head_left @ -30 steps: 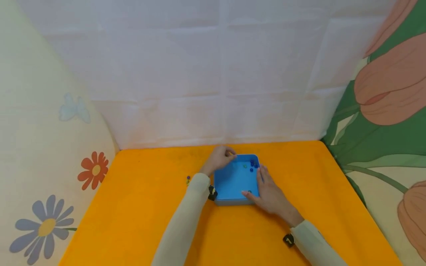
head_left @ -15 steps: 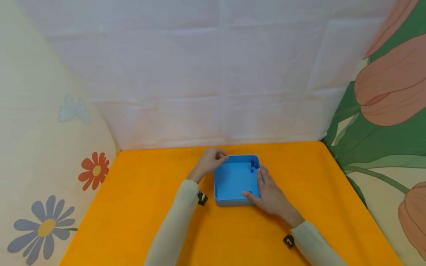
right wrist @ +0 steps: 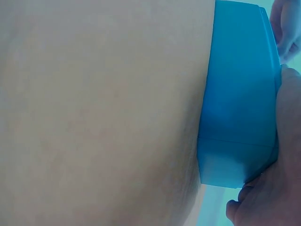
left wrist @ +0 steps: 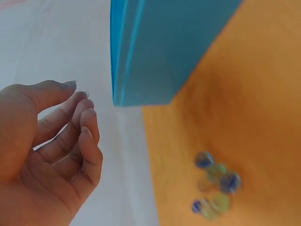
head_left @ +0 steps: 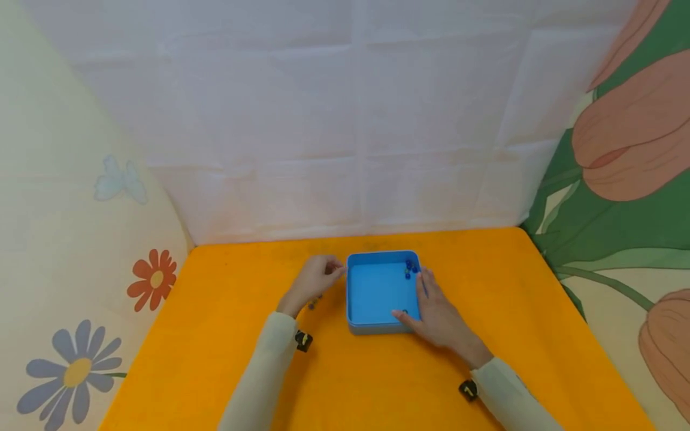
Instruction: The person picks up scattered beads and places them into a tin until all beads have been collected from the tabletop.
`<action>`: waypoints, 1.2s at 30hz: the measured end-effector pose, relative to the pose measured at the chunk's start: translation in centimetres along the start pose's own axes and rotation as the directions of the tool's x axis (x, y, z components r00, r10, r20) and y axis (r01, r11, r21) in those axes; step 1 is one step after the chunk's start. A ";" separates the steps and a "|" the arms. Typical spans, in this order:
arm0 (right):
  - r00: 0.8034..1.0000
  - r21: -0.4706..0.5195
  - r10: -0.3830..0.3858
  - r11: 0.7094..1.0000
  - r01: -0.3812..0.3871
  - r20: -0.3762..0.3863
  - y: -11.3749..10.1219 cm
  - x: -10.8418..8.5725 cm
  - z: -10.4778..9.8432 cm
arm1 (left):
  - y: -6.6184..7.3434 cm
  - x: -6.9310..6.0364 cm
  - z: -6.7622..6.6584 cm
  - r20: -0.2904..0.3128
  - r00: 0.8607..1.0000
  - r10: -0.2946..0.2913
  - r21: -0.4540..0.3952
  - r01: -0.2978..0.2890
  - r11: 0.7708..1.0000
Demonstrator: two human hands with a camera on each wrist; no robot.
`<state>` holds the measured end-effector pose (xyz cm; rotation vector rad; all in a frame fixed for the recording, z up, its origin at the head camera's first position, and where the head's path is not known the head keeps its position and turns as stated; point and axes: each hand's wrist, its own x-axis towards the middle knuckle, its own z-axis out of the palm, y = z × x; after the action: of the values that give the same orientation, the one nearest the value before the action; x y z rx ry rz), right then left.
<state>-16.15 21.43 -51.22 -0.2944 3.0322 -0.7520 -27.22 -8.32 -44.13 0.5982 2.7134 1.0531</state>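
A square blue box (head_left: 381, 325) stands open-topped on the orange table, with several dark blue marbles (head_left: 408, 267) in its far right corner. My left hand (head_left: 314, 276) hovers just left of the box; in the left wrist view its fingers (left wrist: 87, 122) are loosely curled and the thumb is apart from them, with nothing visible held. Several blue and yellow-green marbles (left wrist: 218, 176) lie on the table beneath that hand, partly hidden by it in the head view. My right hand (head_left: 439, 314) holds the box's right side, thumb over the rim and fingers along the outer wall.
The orange tabletop (head_left: 372, 383) surrounds the box. A white cloth (head_left: 323, 120) hangs behind the table, and flower-patterned cloths (head_left: 620, 131) hang at both sides. Something small and dark (head_left: 405, 310) is inside the box by the right thumb.
My left hand has moved left and nearer, from above the box's far left corner to beside its left wall. A greenish marble in the box has rolled toward the blue ones. The right hand has stayed.
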 end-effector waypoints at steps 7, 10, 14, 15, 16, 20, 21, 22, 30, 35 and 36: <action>1.000 -0.011 -0.008 1.000 0.008 -0.006 0.2 0.1 0.1 | -2.0 -2.6 -0.7 -0.013 0.997 -0.078 -0.012 0.077 0.997; 1.000 -0.013 -0.009 1.000 0.009 -0.009 0.3 0.2 0.1 | -2.7 -3.4 -0.8 -0.022 0.995 -0.098 -0.010 0.098 0.995; 1.000 -0.008 -0.008 1.000 0.008 -0.007 0.4 0.1 0.2 | -3.7 -4.3 -0.8 -0.042 0.994 -0.104 0.006 0.104 0.995; 1.000 -0.009 -0.007 1.000 0.007 -0.006 0.4 0.1 0.2 | -3.9 -4.6 -0.8 -0.046 0.994 -0.102 0.010 0.103 0.995; 1.000 -0.007 -0.006 1.000 0.006 -0.003 0.4 0.1 0.2 | -4.1 -4.8 -0.9 -0.049 0.994 -0.101 0.014 0.102 0.995; 1.000 -0.016 -0.004 1.000 0.004 0.001 0.3 0.2 0.3 | -4.9 -5.7 -0.9 -0.060 0.992 -0.113 0.028 0.115 0.993; 1.000 -0.020 -0.005 1.000 0.005 0.003 0.3 0.2 0.3 | -5.1 -5.9 -0.9 -0.060 0.991 -0.121 0.027 0.123 0.992; 1.000 -0.023 -0.006 1.000 0.006 0.003 0.3 0.2 0.3 | -5.3 -6.1 -0.9 -0.063 0.990 -0.126 0.031 0.128 0.991; 1.000 -0.063 -0.011 0.998 0.010 -0.008 0.3 0.2 0.2 | -6.2 -7.2 -1.0 -0.078 0.989 -0.122 0.073 0.128 0.989; 1.000 -0.097 -0.014 0.995 0.013 -0.004 0.2 0.2 0.2 | -6.7 -7.9 -0.7 -0.084 0.988 -0.128 0.098 0.136 0.986; 1.000 -0.102 -0.015 0.995 0.014 -0.001 0.2 0.2 0.1 | -6.8 -8.0 -0.6 -0.088 0.988 -0.128 0.105 0.137 0.985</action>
<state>-16.41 21.47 -51.42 -0.3173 3.0785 -0.5994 -22.19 -16.67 -48.14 0.3925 2.8509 0.9188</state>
